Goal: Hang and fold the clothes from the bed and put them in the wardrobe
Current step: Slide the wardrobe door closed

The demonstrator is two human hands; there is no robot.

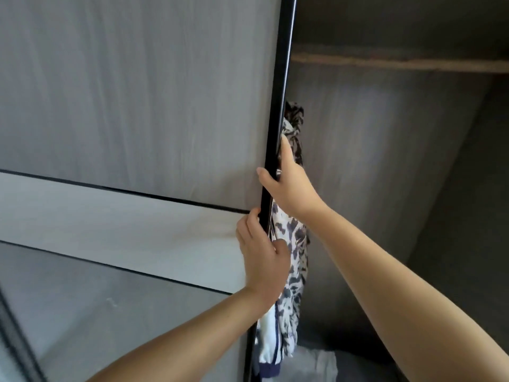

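Black edge trim of the sliding wardrobe door (278,133) is gripped by both hands, left hand (263,253) below, right hand (289,186) above, fingers curled round it. Just behind those fingers hangs a leopard-print garment (293,268), so some hanging looks done; folded pale fabric (319,362) lies below.

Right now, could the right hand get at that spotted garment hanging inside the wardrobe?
Probably yes. The right hand grips the sliding door's edge right beside the spotted garment, which hangs just behind that edge in the open part of the wardrobe. Nothing visible lies between them.
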